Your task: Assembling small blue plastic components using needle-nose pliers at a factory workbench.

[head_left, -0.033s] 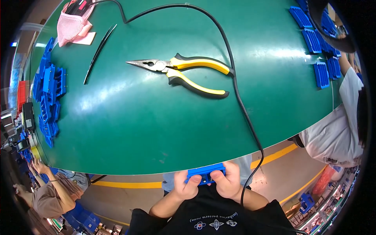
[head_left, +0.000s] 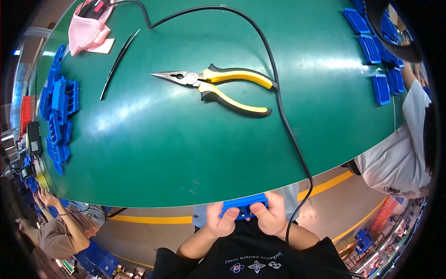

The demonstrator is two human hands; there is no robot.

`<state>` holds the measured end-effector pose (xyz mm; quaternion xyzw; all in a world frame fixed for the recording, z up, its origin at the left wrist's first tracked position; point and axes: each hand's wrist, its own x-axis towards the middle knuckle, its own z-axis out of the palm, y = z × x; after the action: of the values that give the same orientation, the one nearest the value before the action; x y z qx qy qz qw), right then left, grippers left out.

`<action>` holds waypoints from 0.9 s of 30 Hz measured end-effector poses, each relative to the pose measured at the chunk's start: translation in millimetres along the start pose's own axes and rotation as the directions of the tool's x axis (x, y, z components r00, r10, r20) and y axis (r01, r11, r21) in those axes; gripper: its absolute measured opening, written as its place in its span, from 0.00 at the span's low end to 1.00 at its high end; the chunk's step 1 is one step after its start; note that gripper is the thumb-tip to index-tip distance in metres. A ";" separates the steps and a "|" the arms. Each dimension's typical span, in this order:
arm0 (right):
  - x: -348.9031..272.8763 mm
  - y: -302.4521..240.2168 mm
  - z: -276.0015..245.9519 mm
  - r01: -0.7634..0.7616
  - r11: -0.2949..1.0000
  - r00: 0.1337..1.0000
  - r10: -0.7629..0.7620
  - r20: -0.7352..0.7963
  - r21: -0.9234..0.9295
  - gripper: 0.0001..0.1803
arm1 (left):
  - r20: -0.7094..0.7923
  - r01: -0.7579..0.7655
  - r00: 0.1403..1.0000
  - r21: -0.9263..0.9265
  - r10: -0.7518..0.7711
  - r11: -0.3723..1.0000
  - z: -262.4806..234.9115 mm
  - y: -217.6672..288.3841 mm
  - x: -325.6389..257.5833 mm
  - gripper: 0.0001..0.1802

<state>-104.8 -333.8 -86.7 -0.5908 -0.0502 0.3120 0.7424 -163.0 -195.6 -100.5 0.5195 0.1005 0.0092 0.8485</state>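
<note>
Close to my body, just below the near edge of the green table (head_left: 153, 153), both hands grip a flat blue plastic part (head_left: 244, 204). My left hand (head_left: 220, 223) grips its left end, thumb on top. Its right end sits in my right hand (head_left: 272, 218). Both sets of fingers are curled around the part and hide its underside.
Yellow-handled needle-nose pliers (head_left: 218, 87) lie at mid-table, jaws pointing left. A black cable (head_left: 284, 122) runs from the far edge down past my right hand. A thin black strip (head_left: 118, 63), a pink mesh cloth (head_left: 87, 25) and blue part stacks (head_left: 58, 109) (head_left: 377, 51) line the sides. Other people (head_left: 399, 158) (head_left: 60, 230) work nearby.
</note>
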 end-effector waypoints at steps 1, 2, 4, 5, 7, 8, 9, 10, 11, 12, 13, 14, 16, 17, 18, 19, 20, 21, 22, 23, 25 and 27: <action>2.6 -2.0 0.1 -0.036 0.998 0.998 0.035 0.045 0.042 0.17 | -0.006 -0.005 1.000 0.007 0.006 1.000 -2.3 -0.2 -0.9 0.21; 2.4 -3.8 -0.7 -0.033 0.999 0.998 0.032 0.046 0.041 0.17 | 0.003 0.027 1.000 -0.039 -0.027 0.999 -2.2 -0.4 -3.0 0.21; 2.3 -5.9 -1.0 -0.059 0.998 0.996 0.057 0.074 0.026 0.16 | 0.010 0.056 0.998 -0.084 -0.056 0.995 -1.3 1.3 -3.9 0.21; 1.6 -7.4 -0.7 -0.060 0.998 0.996 0.058 0.072 0.024 0.16 | -0.001 0.075 0.997 -0.083 -0.076 0.994 1.3 3.7 -3.8 0.21; 0.5 -8.9 0.3 -0.071 0.997 0.996 0.070 0.050 0.030 0.16 | -0.014 0.096 0.995 -0.085 -0.097 0.992 3.6 4.7 -3.9 0.20; -0.4 -8.4 -0.1 -0.075 0.997 0.996 0.073 0.050 0.028 0.16 | -0.009 0.080 0.997 -0.063 -0.081 0.995 3.8 4.2 -3.5 0.20; -0.3 -8.7 -0.2 -0.074 0.997 0.996 0.073 0.046 0.020 0.16 | -0.006 0.062 0.998 -0.036 -0.062 0.997 3.9 5.1 -3.0 0.20; -0.5 -8.7 0.1 -0.073 0.997 0.997 0.072 0.042 0.012 0.16 | -0.011 0.062 0.998 -0.035 -0.062 0.997 4.8 6.0 -3.0 0.20; -1.7 -8.4 0.9 -0.075 0.997 0.996 0.074 0.046 0.013 0.16 | -0.021 0.066 0.998 -0.040 -0.067 0.997 6.1 7.0 -3.3 0.19; -3.8 -7.8 1.9 -0.086 0.996 0.996 0.085 0.030 0.035 0.15 | -0.032 0.070 0.997 -0.045 -0.072 0.997 7.3 8.0 -3.8 0.19; -3.0 -7.7 4.6 -0.096 0.993 0.995 0.094 0.023 0.062 0.15 | -0.043 0.065 0.997 -0.037 -0.066 0.997 6.5 11.2 -4.7 0.19; -3.3 -7.8 4.5 -0.099 0.993 0.995 0.098 0.022 0.060 0.15 | -0.054 0.103 0.993 -0.045 -0.105 0.994 7.3 11.0 -5.4 0.18; -2.4 -9.1 3.9 -0.135 0.989 0.991 0.136 -0.016 0.061 0.14 | -0.064 0.144 0.987 -0.058 -0.147 0.988 8.4 10.2 -3.1 0.18; -2.7 -11.5 5.0 -0.142 0.988 0.990 0.143 -0.015 0.062 0.14 | -0.066 0.149 0.986 -0.059 -0.153 0.987 9.8 11.8 -3.2 0.18; -2.3 -14.6 6.6 -0.165 0.983 0.985 0.168 -0.034 0.078 0.14 | -0.068 0.155 0.985 -0.061 -0.159 0.986 11.0 13.3 -2.7 0.18; -1.1 -18.0 8.6 -0.186 0.978 0.980 0.192 -0.053 0.093 0.13 | -0.072 0.161 0.984 -0.064 -0.165 0.985 12.0 14.9 -1.6 0.18; -1.6 -22.6 12.5 -0.194 0.976 0.979 0.200 -0.052 0.095 0.13 | -0.086 0.177 0.979 -0.079 -0.183 0.981 13.8 17.7 -1.8 0.17; -2.0 -27.9 17.7 -0.235 0.960 0.962 0.252 -0.108 0.151 0.12 | -0.100 0.191 0.975 -0.092 -0.200 0.977 15.8 21.6 -1.4 0.17; -2.5 -32.8 21.6 -0.271 0.940 0.939 0.306 -0.159 0.208 0.10 | -0.108 0.193 0.973 -0.092 -0.203 0.977 18.9 27.2 -1.2 0.17; -4.8 -37.2 23.2 -0.283 0.930 0.934 0.323 -0.154 0.233 0.09 | -0.146 0.248 0.952 -0.144 -0.268 0.958 24.3 33.9 -1.1 0.17; -1.6 -43.8 30.7 -0.361 0.887 0.901 0.412 -0.139 0.286 0.09 | -0.273 0.359 0.857 -0.293 -0.437 0.886 29.2 43.8 -4.4 0.16; 1.1 -52.3 33.9 -0.453 0.844 0.846 0.509 -0.159 0.287 0.10 | -0.288 0.387 0.812 -0.384 -0.507 0.838 31.7 41.5 -10.0 0.14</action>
<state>-97.9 -310.2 -29.4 -0.5226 0.2241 0.4227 0.7057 -163.5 -205.6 -48.3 0.3300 0.3801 -0.0774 0.8606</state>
